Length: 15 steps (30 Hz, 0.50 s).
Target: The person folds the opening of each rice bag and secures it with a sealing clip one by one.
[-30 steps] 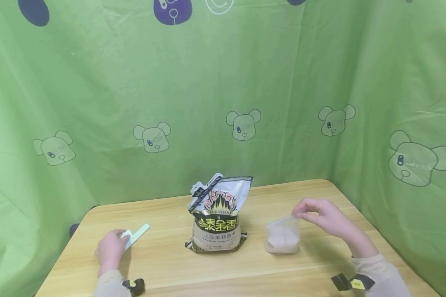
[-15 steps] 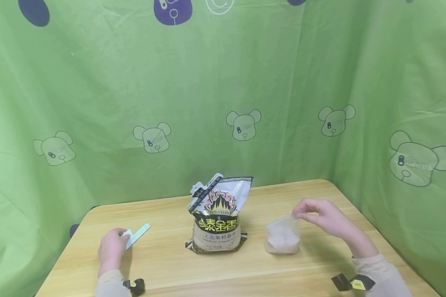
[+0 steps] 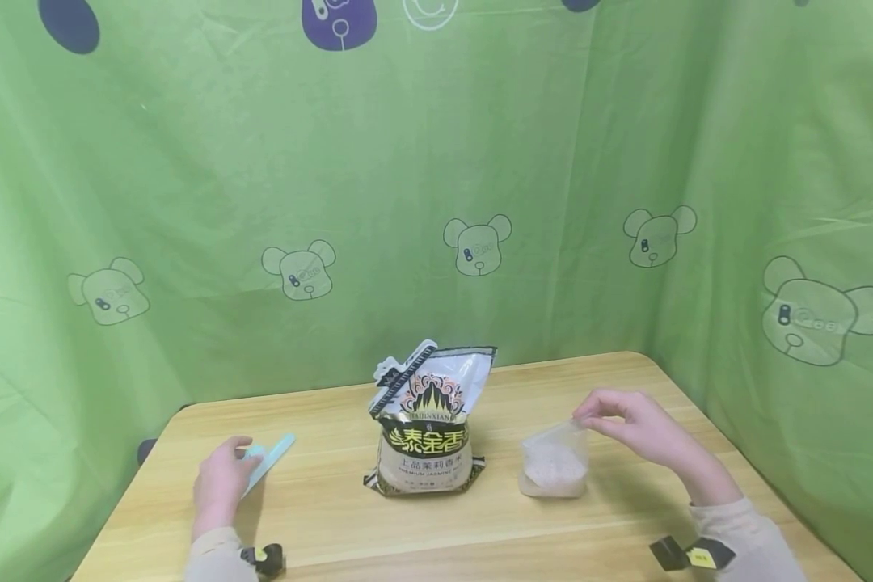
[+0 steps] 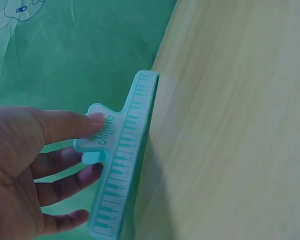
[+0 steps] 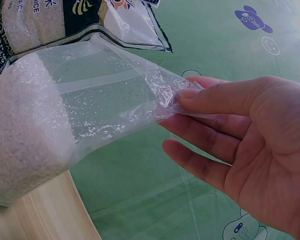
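Observation:
Between thumb and fingers my left hand (image 3: 221, 482) pinches the handle of a turquoise bag clip (image 4: 125, 155), which has a piano-key pattern along its bar. In the head view the clip (image 3: 271, 463) is at the left of the table. My right hand (image 3: 636, 428) pinches the gathered top of a clear plastic bag of rice (image 5: 35, 125). That bag (image 3: 553, 469) stands upright on the table, its lower part filled with white grains. Between the hands stands a larger printed rice bag (image 3: 425, 453), its top corner folded under a white and black clip (image 3: 402, 376).
The light wood table (image 3: 320, 533) has its far edge close to a green curtain (image 3: 378, 178) printed with bear heads. More curtain hangs along the left and right sides. A dark wrist strap (image 3: 698, 554) sits on the right sleeve.
My left hand has shifted slightly and tilted the turquoise clip, so its bar looks narrower in the head view. The right hand and both bags stay where they were.

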Motion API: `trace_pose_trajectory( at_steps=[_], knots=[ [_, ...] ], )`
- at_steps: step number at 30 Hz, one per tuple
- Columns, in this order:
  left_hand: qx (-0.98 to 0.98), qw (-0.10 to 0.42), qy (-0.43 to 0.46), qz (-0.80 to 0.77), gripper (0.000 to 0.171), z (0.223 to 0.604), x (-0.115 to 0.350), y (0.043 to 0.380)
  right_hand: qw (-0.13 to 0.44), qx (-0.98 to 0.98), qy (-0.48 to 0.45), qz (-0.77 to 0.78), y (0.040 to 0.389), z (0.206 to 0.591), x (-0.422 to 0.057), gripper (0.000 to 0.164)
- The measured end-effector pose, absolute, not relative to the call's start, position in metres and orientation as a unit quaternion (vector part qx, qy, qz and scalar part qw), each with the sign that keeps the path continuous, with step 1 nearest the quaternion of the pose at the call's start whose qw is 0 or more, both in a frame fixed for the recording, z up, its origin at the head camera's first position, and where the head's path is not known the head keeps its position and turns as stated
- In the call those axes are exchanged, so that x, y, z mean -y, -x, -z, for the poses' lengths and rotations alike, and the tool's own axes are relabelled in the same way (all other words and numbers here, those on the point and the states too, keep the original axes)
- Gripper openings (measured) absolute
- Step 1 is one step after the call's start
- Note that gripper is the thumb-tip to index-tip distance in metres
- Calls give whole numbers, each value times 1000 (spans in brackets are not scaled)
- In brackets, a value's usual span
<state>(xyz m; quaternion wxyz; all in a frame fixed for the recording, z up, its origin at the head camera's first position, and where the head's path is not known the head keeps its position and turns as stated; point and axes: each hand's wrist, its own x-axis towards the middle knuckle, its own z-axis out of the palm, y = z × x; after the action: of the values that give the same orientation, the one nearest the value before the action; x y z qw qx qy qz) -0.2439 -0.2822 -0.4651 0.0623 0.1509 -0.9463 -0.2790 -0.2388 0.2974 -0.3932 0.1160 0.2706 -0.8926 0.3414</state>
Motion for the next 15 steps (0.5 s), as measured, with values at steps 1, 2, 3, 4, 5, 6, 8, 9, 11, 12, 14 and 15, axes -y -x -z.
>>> trace_pose_trajectory(
  at_steps=[1,2,3,4,5,6,8,9,11,12,14,15],
  knots=[
    [947,68,-146,278,47,464,281,244,116,892,-272,-342,239,393,-297,8],
    [947,75,-142,277,47,463,280,244,117,891,-274,-342,239,393,-297,8],
    [948,84,-138,275,47,462,279,244,118,891,-275,-341,239,394,-297,8],
    [947,94,-138,275,47,461,278,245,118,890,-275,-343,239,394,-297,8],
    [946,105,-137,276,47,459,277,245,117,890,-276,-343,239,394,-297,8],
    [944,117,-137,275,46,458,276,245,117,891,-273,-344,239,394,-297,8],
    [941,136,-135,277,46,454,274,246,116,892,-271,-343,240,394,-297,8],
    [940,146,-135,278,45,452,273,246,115,893,-268,-343,240,394,-297,8],
    [937,160,-132,281,45,447,271,246,114,894,-267,-341,240,393,-297,8],
    [936,166,-131,281,45,444,269,245,114,894,-267,-341,240,393,-297,8],
    [934,178,-127,284,45,439,267,245,114,895,-267,-339,240,394,-297,8],
    [932,183,-126,285,44,437,266,245,113,895,-268,-338,240,394,-297,9]
  ],
)
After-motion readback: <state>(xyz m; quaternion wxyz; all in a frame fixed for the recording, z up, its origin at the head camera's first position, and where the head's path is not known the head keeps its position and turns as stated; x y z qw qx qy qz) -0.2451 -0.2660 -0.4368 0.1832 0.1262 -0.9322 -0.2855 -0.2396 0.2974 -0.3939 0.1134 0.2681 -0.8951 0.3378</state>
